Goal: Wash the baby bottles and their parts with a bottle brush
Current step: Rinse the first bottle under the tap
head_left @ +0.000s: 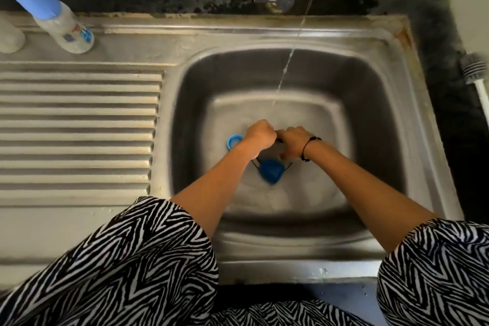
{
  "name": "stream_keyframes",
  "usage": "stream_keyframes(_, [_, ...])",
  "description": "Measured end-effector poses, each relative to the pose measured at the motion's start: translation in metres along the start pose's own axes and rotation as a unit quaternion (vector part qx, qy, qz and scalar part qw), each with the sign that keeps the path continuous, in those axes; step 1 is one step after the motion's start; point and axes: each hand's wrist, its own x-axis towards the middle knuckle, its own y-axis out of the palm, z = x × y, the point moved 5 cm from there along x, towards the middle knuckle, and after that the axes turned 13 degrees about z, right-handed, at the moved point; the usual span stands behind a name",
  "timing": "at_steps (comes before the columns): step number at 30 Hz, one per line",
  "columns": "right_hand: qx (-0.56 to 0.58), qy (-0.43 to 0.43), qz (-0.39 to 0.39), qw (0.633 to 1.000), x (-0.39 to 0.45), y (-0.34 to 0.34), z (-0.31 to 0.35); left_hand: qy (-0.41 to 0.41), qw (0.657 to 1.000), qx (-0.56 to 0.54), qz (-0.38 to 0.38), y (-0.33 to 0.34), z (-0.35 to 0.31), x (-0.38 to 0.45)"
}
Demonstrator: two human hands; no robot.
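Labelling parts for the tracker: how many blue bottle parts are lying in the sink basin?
2. A blue ring lies on the basin floor just beside the left hand. A blue cap lies below both hands, near the drain. The hands may hide others.

Both hands, left hand and right hand, are curling together under running water inside the sink, above a blue ring and blue cap; anything held is hidden.
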Motion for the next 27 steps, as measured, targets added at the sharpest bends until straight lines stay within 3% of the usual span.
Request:
stream_keyframes(7, [0.032, -0.01, -0.062, 0.998, -0.014, -0.012, -0.001, 0.019, 1.0, 0.004, 0.004, 0.005, -0.001, -0.002])
stream_keyframes(14, [0.115, -0.1, -0.192, 0.969, -0.08, -0.124, -0.003, 0.162, 0.983, 0.025, -0.079, -0.046, -0.065, -0.026])
stream_keyframes(17, [0.266, -0.151, -0.258, 0.916, -0.113, -0.172, -0.01, 0.21, 0.974, -0.029, -0.074, -0.076, -0.093, -0.043])
stream_keyframes(21, [0.454, -0.192, -0.34, 0.801, -0.133, -0.208, -0.009, 0.278, 0.942, -0.19, -0.009, -0.091, -0.118, -0.061])
stream_keyframes(24, [0.531, -0.214, -0.371, 0.731, -0.126, -0.21, 0.013, 0.299, 0.903, -0.304, -0.046, -0.091, -0.135, -0.067])
stream_keyframes(25, [0.532, -0.222, -0.379, 0.724, -0.125, -0.21, 0.02, 0.306, 0.892, -0.324, -0.075, -0.093, -0.137, -0.062])
stream_keyframes(27, [0.485, -0.207, -0.395, 0.752, -0.124, -0.209, 0.03, 0.301, 0.878, -0.361, -0.094, -0.092, -0.137, -0.06])
